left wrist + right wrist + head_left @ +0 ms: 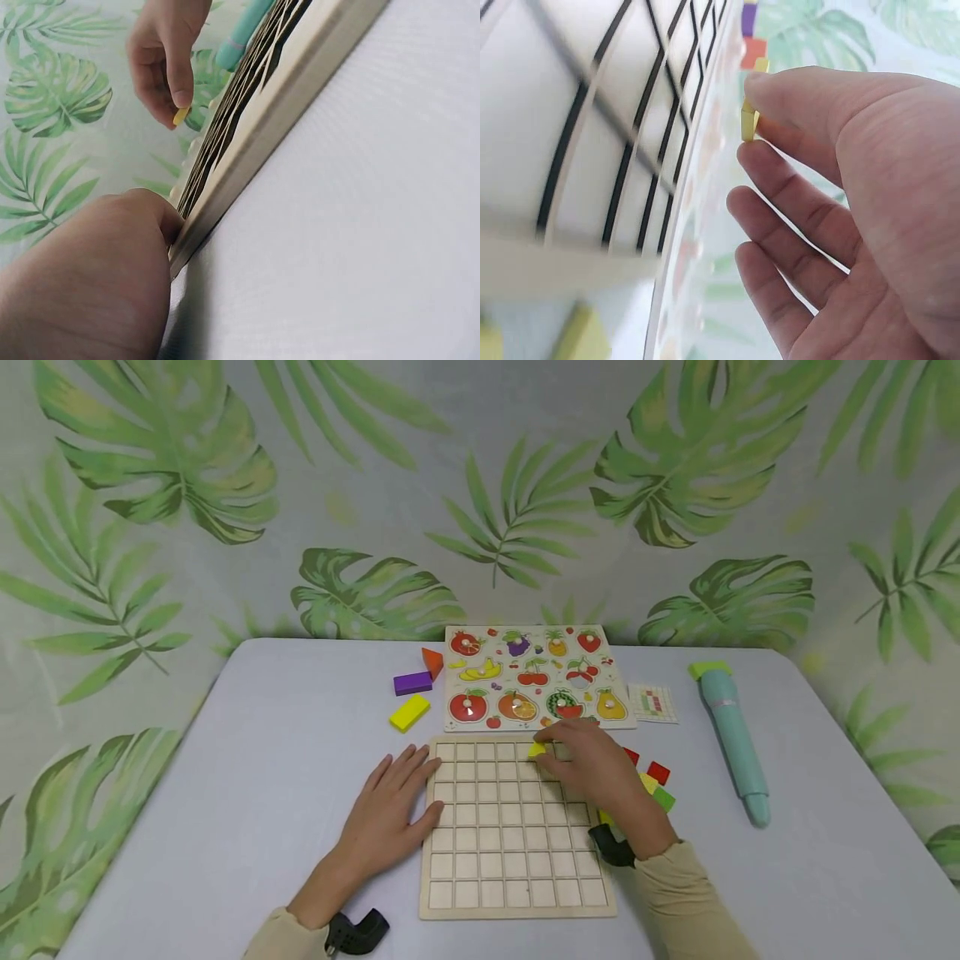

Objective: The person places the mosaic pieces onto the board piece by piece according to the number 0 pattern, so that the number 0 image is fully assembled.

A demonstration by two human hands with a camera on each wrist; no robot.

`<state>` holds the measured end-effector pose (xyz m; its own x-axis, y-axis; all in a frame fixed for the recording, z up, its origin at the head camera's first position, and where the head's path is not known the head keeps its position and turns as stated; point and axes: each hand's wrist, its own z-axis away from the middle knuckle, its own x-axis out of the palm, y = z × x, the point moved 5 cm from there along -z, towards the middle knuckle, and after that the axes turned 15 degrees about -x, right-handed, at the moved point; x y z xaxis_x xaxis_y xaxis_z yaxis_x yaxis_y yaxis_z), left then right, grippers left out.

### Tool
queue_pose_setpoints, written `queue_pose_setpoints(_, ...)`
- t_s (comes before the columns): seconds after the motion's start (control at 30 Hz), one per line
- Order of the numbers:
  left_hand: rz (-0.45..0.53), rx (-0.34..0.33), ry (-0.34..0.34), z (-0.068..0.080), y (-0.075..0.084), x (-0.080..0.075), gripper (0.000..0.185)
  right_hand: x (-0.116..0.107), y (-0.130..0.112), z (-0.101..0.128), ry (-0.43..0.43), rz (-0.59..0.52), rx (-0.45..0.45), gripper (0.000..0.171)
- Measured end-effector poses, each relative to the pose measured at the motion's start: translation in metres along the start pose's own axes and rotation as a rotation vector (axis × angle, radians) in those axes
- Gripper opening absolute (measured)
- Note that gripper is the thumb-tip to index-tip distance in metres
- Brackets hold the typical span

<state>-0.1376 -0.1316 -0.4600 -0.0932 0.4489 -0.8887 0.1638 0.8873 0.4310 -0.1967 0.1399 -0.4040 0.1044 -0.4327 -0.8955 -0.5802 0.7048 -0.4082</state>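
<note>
A wooden grid board point(490, 865) with square cells lies flat on the white table. My left hand point(392, 817) rests along its left edge, fingertips touching the rim, fingers fairly straight. Between thumb and index finger my right hand point(600, 768) pinches a small yellow tile point(536, 750) above the upper part of the board. The right wrist view shows the same yellow tile point(748, 120) held clear of the board, the other fingers loosely bent. Partly hidden by the right forearm are several loose tiles, among them a red tile point(658, 773) and a green tile point(663, 798).
Behind the board lies a fruit peg puzzle point(498, 693), with a small pattern card point(654, 703) to its right. A purple block point(412, 683), a yellow block point(409, 713) and an orange triangular block point(432, 662) sit to the left. A teal stick-like object point(737, 747) lies at the right.
</note>
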Motion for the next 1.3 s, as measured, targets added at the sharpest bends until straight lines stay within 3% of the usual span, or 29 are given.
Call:
queue_pose_setpoints(0.17, 0.003, -0.012, -0.014, 0.000, 0.000, 0.000, 0.057, 0.011, -0.014, -0.011, -0.042, -0.022, 0.011, 0.028)
queue_pose_setpoints(0.43, 0.004, 0.012, 0.019, 0.001, 0.001, -0.001, 0.057, 0.029, -0.031, -0.020, -0.023, -0.039, -0.053, 0.026)
queue_pose_setpoints(0.67, -0.005, -0.005, -0.014, 0.000, -0.001, 0.000, 0.058, 0.043, -0.038, -0.025, -0.054, -0.030, -0.051, 0.023)
queue_pose_setpoints(1.3, -0.020, -0.015, -0.021, 0.000, 0.000, 0.001, 0.058, 0.043, -0.038, -0.021, -0.106, -0.052, -0.060, 0.028)
